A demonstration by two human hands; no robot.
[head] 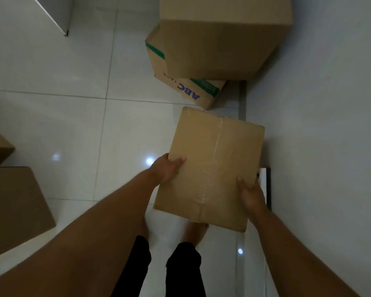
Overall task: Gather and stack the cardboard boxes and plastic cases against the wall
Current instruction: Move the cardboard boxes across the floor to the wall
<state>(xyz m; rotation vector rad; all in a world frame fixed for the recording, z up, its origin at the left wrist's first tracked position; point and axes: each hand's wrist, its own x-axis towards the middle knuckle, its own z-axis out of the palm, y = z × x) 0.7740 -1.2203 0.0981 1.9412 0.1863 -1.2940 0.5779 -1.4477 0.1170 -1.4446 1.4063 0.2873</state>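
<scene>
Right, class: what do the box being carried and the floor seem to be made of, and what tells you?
Carried box: brown cardboard, matt, with glossy clear tape along its seam. Floor: probably glazed ceramic tile, white and shiny; grout lines and reflected light spots show it.

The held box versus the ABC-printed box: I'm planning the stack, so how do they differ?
The held box is plain brown with a taped seam; the ABC box carries blue lettering and green bands. The held box is gripped by the left hand and right hand; the ABC box sits on the floor beneath a larger plain box. Both are cardboard.
</scene>
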